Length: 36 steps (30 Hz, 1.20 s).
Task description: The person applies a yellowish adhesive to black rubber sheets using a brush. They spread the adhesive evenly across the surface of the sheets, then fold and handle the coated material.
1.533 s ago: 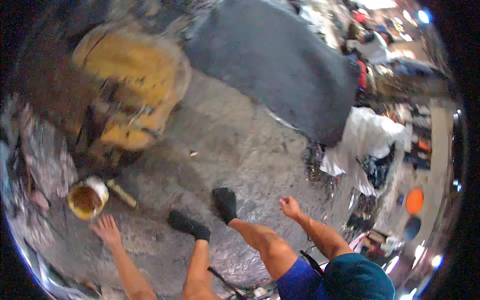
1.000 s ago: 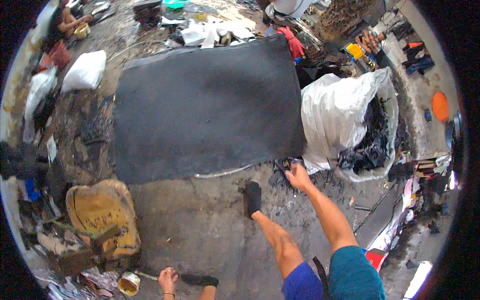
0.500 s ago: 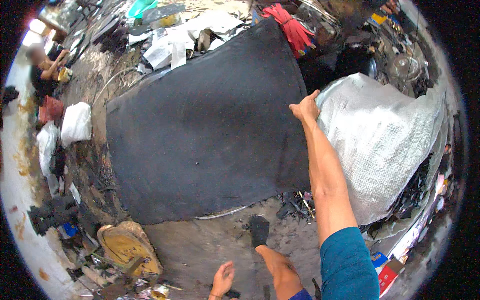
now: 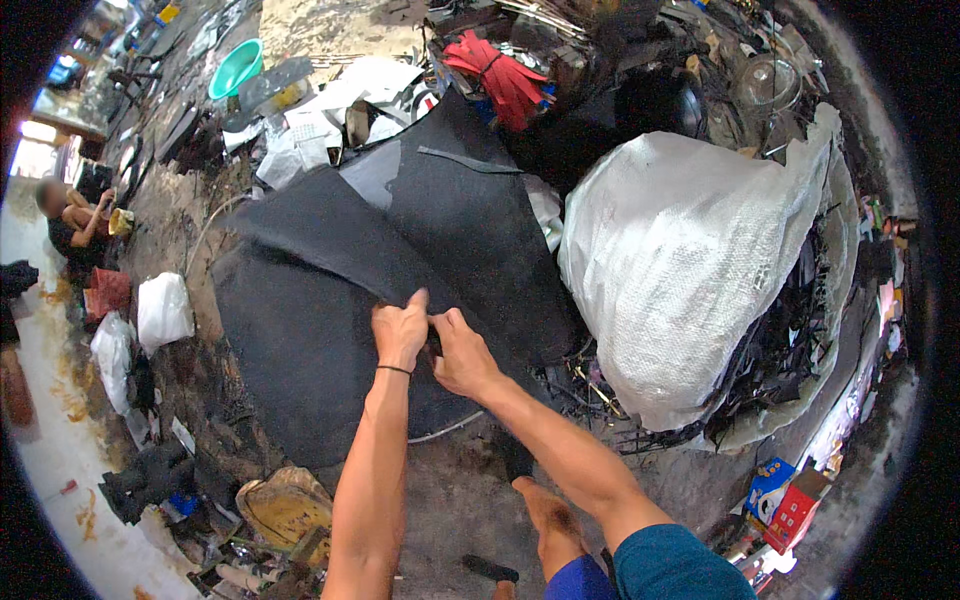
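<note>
The big black rubber-like sheet [image 4: 310, 370] is lying on the floor [image 4: 450, 500], stretching from the centre toward nine o'clock, with its raised edge running up toward ten and doubling over in a fold. A second black sheet [image 4: 475, 225] is showing beneath it toward twelve, bearing a narrow dark strip [image 4: 468, 161]. At three o'clock a bulging white woven sack [image 4: 690, 270] is standing just beside the sheets, its mouth opening on black scraps [image 4: 775, 345]. Near the centre the left hand [image 4: 400, 332] is pinching the top sheet's edge, thumb uppermost, and the right hand [image 4: 463, 354] is curling its fingers in on the same edge, almost touching the left; its fingertips are hiding from view. A tied bundle of red strips [image 4: 497, 80] is resting at twelve. The step in hand is seemingly lifting and folding back the top sheet; the next move is probably calling for a firm two-handed hold and an even pull, as the sheet is looking wide and floppy.
</note>
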Motion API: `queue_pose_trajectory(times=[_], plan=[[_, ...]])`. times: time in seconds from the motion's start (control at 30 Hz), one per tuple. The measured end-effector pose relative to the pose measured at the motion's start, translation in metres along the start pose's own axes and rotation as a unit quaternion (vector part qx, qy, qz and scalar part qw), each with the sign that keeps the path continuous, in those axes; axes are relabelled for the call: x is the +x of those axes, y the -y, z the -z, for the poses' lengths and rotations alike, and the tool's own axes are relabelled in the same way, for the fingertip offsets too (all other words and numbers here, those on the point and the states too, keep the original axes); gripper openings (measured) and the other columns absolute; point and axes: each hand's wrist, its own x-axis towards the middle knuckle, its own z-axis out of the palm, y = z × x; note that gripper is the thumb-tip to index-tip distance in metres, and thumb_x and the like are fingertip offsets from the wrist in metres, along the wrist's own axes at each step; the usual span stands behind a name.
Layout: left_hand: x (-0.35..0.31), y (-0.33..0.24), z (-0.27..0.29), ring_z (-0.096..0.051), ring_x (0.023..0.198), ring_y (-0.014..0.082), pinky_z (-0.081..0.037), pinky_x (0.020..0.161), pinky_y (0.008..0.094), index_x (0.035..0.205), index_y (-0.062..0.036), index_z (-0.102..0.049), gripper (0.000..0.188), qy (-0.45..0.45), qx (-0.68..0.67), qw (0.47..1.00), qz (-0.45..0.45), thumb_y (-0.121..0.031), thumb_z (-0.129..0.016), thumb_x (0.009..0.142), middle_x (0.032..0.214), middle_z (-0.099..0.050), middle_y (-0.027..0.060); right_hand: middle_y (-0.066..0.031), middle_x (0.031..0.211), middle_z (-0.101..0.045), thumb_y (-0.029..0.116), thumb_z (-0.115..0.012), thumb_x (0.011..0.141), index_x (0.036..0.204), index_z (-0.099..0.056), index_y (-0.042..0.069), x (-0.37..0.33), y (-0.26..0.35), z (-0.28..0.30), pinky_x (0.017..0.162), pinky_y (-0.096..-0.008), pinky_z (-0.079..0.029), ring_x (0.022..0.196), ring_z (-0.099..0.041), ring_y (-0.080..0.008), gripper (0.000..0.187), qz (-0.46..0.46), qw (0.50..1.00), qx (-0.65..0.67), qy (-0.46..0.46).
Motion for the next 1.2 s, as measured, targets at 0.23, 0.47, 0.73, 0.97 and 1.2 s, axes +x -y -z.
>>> queue_pose_trajectory(times=[0.23, 0.47, 0.73, 0.97, 1.2], plan=[[-0.01, 0.088, 0.017, -0.065, 0.093, 0.0289, -0.049, 0.084, 0.0373, 0.097, 0.0173, -0.06, 0.046, -0.035, -0.128, 0.986, -0.1, -0.024, -0.074, 0.082, 0.098, -0.068, 0.0246, -0.0327, 0.144, -0.035, 0.021, -0.068, 0.079, 0.137, -0.033, -0.012, 0.06, -0.203, 0.036, 0.116, -0.0464, -0.024, 0.137, -0.031, -0.0448, 0.076, -0.203, 0.95, -0.12, -0.206], [-0.043, 0.069, 0.038, -0.067, 0.067, 0.0275, -0.05, 0.063, 0.0415, 0.068, 0.016, -0.058, 0.046, -0.053, -0.057, 0.993, -0.089, -0.025, -0.071, 0.084, 0.068, -0.065, 0.0256, -0.026, 0.122, -0.061, 0.04, -0.074, 0.079, 0.127, -0.052, -0.005, 0.073, -0.203, 0.052, 0.095, -0.0466, -0.046, 0.112, -0.059, -0.0434, 0.069, -0.347, 0.924, -0.109, -0.117], [-0.082, 0.041, 0.095, -0.067, 0.066, 0.0291, -0.049, 0.061, 0.0455, 0.069, 0.0145, -0.059, 0.044, -0.116, 0.136, 0.967, -0.182, -0.026, -0.07, 0.083, 0.069, -0.065, 0.0286, -0.0267, 0.094, -0.066, 0.038, -0.063, 0.087, 0.087, -0.064, -0.002, -0.028, -0.034, 0.036, 0.081, -0.0522, -0.051, 0.09, -0.064, -0.0452, 0.04, -0.132, 0.983, -0.111, 0.069], [-0.149, 0.025, 0.171, -0.065, 0.084, 0.048, -0.051, 0.073, 0.0502, 0.077, 0.0151, -0.06, 0.04, -0.065, 0.227, 0.96, -0.151, -0.024, -0.068, 0.082, 0.082, -0.061, 0.038, -0.0221, 0.091, -0.062, 0.019, -0.058, 0.087, 0.087, -0.063, -0.003, -0.125, 0.078, -0.052, 0.079, -0.0504, -0.051, 0.085, -0.062, -0.0433, 0.022, -0.026, 1.0, 0.004, 0.017], [-0.274, 0.071, 0.192, -0.065, 0.083, 0.045, -0.052, 0.077, 0.0506, 0.102, 0.0138, -0.062, 0.037, -0.06, 0.338, 0.883, -0.32, -0.017, -0.061, 0.082, 0.083, -0.065, 0.0314, -0.0238, 0.094, -0.062, 0.02, -0.059, 0.09, 0.092, -0.063, -0.005, -0.267, 0.145, -0.109, 0.076, -0.049, -0.051, 0.087, -0.062, -0.0436, 0.025, -0.105, 0.99, 0.086, -0.036]])
